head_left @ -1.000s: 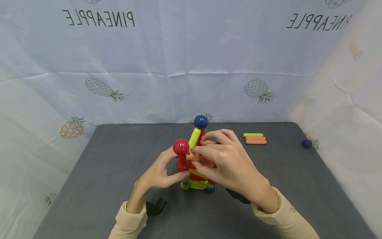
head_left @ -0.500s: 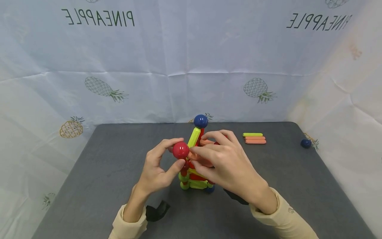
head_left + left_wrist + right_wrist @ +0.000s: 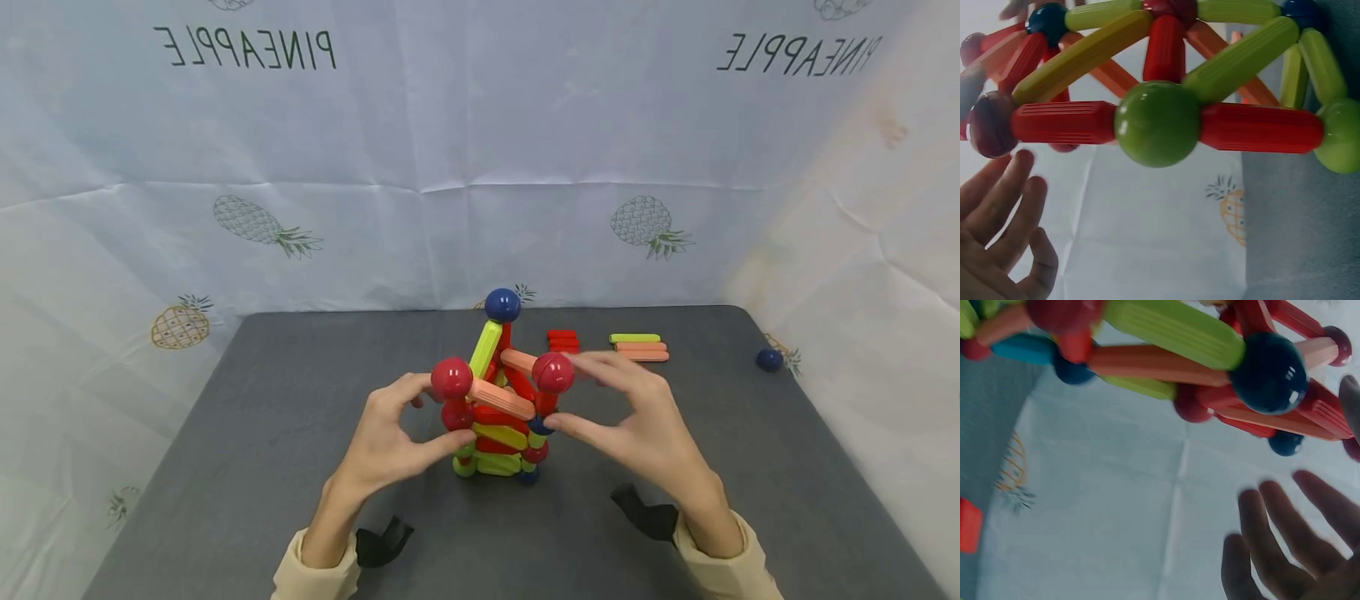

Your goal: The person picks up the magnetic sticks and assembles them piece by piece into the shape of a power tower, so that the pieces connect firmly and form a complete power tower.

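Observation:
A tower of magnetic rods and balls stands mid-table, in red, yellow, green, orange and blue. Two red balls top its near corners, with an orange rod reaching between them. A blue ball caps the far peak. At the left corner, my left hand holds the tower by a lower red ball, thumb in front and fingers behind. My right hand lies beside the right corner, its thumb at a lower blue ball and its index finger near the upper red ball. Its other fingers are spread.
Loose red rods lie behind the tower. Right of them are a green rod and two orange rods. A single blue ball sits by the right table edge. A patterned cloth hangs behind the dark table.
My right hand has drawn back to the right, uncovering the orange rods and right red ball. My left hand rose to the upper red ball, then dropped back to the lower one.

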`<state>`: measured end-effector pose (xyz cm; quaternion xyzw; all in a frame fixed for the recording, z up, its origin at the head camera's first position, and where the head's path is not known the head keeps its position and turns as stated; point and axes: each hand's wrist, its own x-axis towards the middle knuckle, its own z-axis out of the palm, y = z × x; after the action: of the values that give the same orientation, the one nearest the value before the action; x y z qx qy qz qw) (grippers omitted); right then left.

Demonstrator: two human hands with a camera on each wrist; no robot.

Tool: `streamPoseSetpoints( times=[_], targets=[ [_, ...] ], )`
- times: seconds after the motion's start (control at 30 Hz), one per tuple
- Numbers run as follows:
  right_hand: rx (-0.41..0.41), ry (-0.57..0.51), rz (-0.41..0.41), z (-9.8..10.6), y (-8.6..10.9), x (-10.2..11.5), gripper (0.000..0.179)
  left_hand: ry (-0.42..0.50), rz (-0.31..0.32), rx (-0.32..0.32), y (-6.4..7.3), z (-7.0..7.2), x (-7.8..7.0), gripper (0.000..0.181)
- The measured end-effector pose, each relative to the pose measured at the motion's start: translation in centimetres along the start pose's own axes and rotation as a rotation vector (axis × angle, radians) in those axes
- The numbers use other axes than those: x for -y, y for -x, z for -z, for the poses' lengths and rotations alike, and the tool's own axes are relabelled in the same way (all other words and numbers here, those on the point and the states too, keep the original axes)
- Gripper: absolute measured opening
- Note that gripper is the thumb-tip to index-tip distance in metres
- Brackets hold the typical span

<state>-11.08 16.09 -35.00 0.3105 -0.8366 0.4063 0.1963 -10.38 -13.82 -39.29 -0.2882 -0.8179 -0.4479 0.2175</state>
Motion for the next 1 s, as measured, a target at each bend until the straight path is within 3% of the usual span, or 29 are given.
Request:
streamPoseSetpoints(
  times=[0.13,0.2,0.53,0.7,0.77,0.87,1.0],
  targets=[
    [0.133,-0.081,-0.044,-0.9,0.8,-1.1,0.039,0.012,-0.008,0.011,0.2,-0.1,0.2,0.05],
    [0.158,-0.119,-0.051,-1.3,0.9,-1.2,0.032,0.02,-0.024,0.002,0.2,-0.1,0.3,0.049],
    [0.208,-0.143,-0.083,-2.6,-0.1,-1.4,0.035,0.008,-0.01,-0.061,0.6,0.7,1.0,0.044],
    [0.197,-0.167,-0.091,-2.3,-0.9,-4.1,0.036,0.013,-0.009,-0.054,0.5,0.8,1.2,0.045],
    [0.154,-0.105,-0.116,-2.4,-1.6,-6.4,0.034,0.011,-0.011,-0.057,0.5,0.8,1.2,0.045],
    [0.128,0.099,-0.178,-3.2,-2.7,-10.5,0.031,0.004,-0.008,-0.064,0.4,0.9,1.3,0.045],
    [0.254,0.316,-0.24,-4.9,-3.3,-15.0,0.034,0.007,-0.001,-0.059,0.5,0.9,1.4,0.045]
  ],
)
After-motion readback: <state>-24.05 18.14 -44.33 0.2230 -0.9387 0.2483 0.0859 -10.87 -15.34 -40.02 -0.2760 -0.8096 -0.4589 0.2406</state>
